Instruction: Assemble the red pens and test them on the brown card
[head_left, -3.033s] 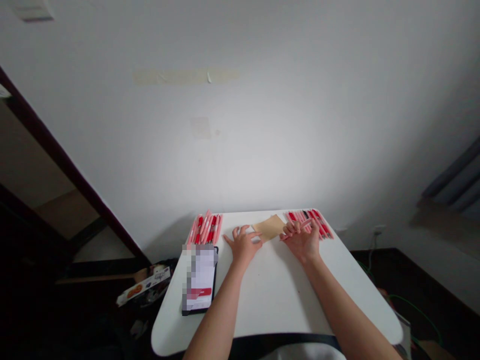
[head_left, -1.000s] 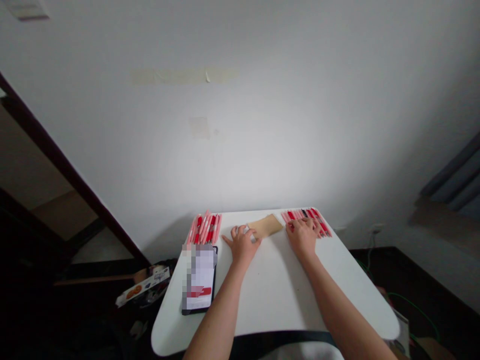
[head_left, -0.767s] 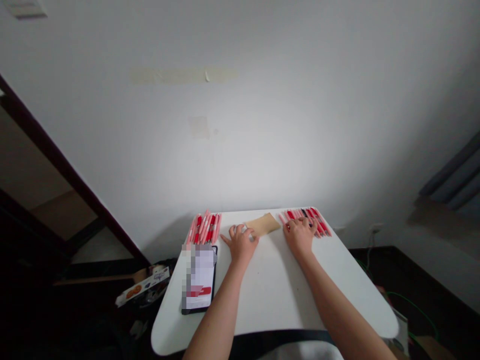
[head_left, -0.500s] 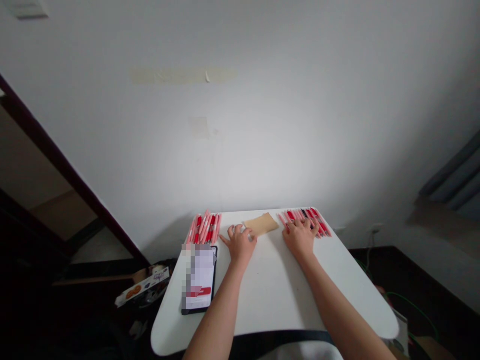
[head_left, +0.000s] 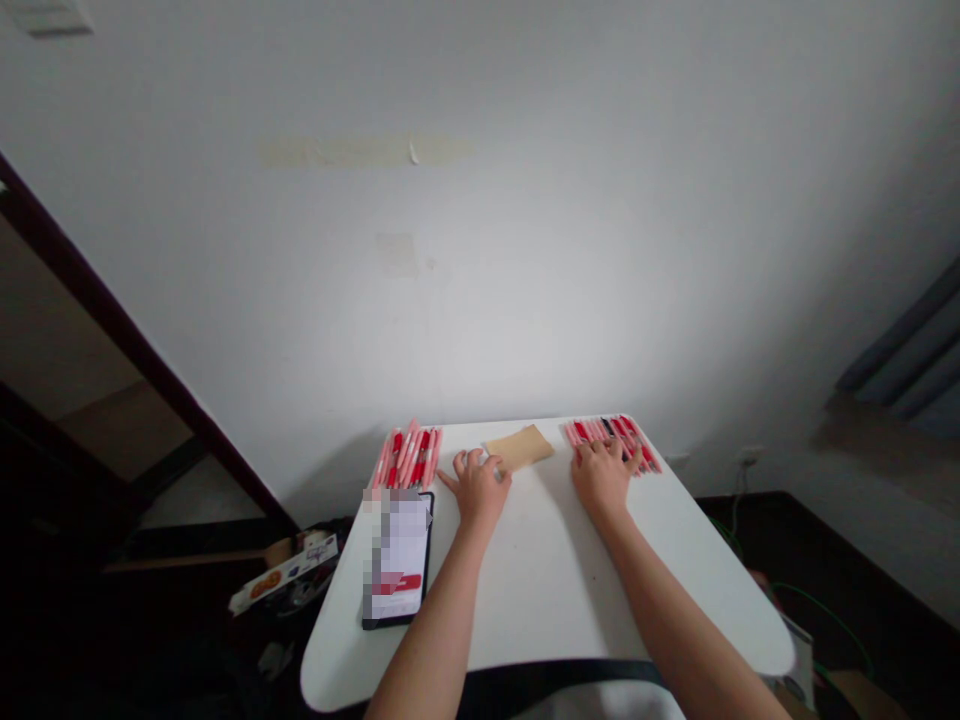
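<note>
Head view: two bare hands work at the far part of a white tabletop (head_left: 540, 590).
Right-hand pens: a slanted row of pink and red pens (head_left: 611, 430), one dark piece among them, lies near the far right corner.
Right hand (head_left: 602, 477): palm down, its fingers spread over the near ends of that row; whether they grasp a pen or only press, I cannot tell.
Left hand (head_left: 480, 490): fingers bent and parted, thumb and forefinger by the near left corner of the brown paper (head_left: 523, 447); a pinch on it cannot be made out.
Left-hand pens: a second group of pens (head_left: 409, 455), less even, lies beyond the phone (head_left: 399, 565).
Step in hand: probably evening up the right-hand row.
Next move: seems to call for releasing the row straight up, without skewing any pen.
</note>
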